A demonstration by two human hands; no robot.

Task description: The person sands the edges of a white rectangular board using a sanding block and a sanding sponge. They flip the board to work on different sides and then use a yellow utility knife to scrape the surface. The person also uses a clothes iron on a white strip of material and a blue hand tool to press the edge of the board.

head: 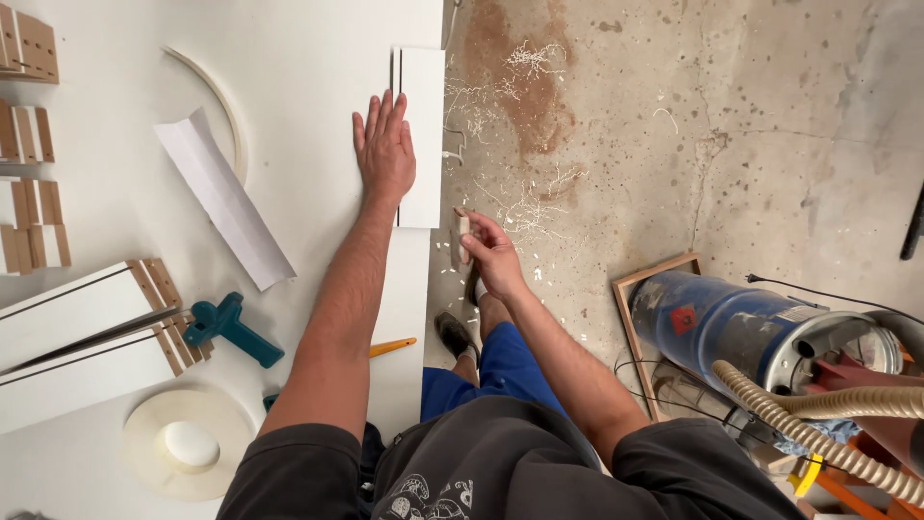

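Observation:
My left hand [384, 146] lies flat, fingers together, on a narrow white board [424, 106] that rests on the white workbench [308, 58] at its right edge. My right hand [491, 252] is off the bench's edge, just below the board's near end, fingers closed around a small pale block [463, 237] held against the board's edge. Thin white shavings [525, 197] lie scattered on the concrete floor beside it.
On the bench: a folded white paper strip [223, 197], a teal clamp [231, 330], a yellow pencil [393, 347], a roll of white edge banding [190, 443], white panels with wooden ends [82, 337]. A blue dust extractor [751, 332] with a ribbed hose [818, 433] stands on the floor at right.

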